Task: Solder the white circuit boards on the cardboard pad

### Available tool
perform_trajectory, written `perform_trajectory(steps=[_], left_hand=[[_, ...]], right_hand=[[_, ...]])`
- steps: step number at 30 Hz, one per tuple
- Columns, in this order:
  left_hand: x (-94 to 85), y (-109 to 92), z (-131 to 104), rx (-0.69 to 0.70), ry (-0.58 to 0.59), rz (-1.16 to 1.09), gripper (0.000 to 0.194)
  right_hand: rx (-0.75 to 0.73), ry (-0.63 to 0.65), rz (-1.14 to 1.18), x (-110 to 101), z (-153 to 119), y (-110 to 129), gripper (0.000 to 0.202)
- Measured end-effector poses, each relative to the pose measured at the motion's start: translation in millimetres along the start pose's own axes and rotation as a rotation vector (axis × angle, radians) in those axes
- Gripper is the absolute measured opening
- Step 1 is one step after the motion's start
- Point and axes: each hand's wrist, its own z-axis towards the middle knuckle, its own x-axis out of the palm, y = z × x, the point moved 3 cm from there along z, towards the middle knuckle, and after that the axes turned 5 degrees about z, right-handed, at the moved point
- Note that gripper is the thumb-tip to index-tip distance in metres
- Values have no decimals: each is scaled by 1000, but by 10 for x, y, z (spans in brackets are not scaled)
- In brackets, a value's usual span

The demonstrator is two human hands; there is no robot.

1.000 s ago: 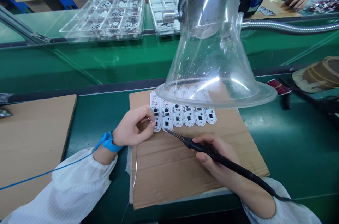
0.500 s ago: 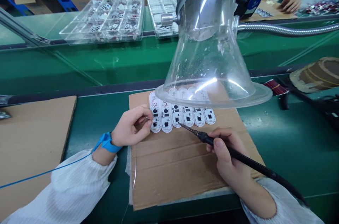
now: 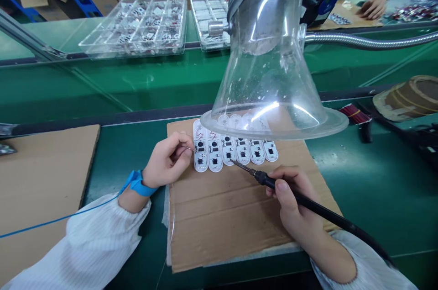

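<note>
Several white circuit boards (image 3: 215,157) with rounded ends and black chips stand side by side in a row on a cardboard sheet (image 3: 232,217). My right hand (image 3: 299,201) grips a black soldering iron (image 3: 265,179), its tip at the lower part of the third board from the left; whether it touches cannot be made out. At the left end of the row, my left hand (image 3: 167,160) pinches a thin solder wire (image 3: 190,148), which reaches over the first board. A blue wrist strap (image 3: 141,185) circles my left wrist. The upper ends of some boards show through a clear hood.
A clear fume hood (image 3: 270,84) hangs low over the boards. Divided clear trays (image 3: 137,27) stand beyond the green ledge. Red wires (image 3: 355,113) and a brown taped roll (image 3: 409,97) lie at right. Another person's hand (image 3: 372,7) rests at far right; cardboard (image 3: 44,180) lies left.
My left hand has drawn slightly left and up, taking the solder wire back from the second board toward the first. My right hand and the soldering iron are nearly still.
</note>
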Motion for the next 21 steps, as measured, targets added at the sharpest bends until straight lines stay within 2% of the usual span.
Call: perform_trajectory(steps=[4,7,9,14,18,21], left_hand=[[-17,53,3,-100,-37,-51,7],[-63,99,-10,-202,-3,-132,6],[-116,113,-45,-222,19,-132,7],[-211,115,-168,-167,-15,-141,5],[-175,99,-165,-121,24,-132,9],[-146,80,-134,-96,55,-111,10]], right_hand=[[-38,-29,51,11,22,75,16],[-60,-18,62,6,24,69,14],[-65,7,55,4,12,47,12],[-59,94,10,88,-29,98,10],[-54,206,-38,263,-7,212,10],[-60,220,-35,348,30,221,10]])
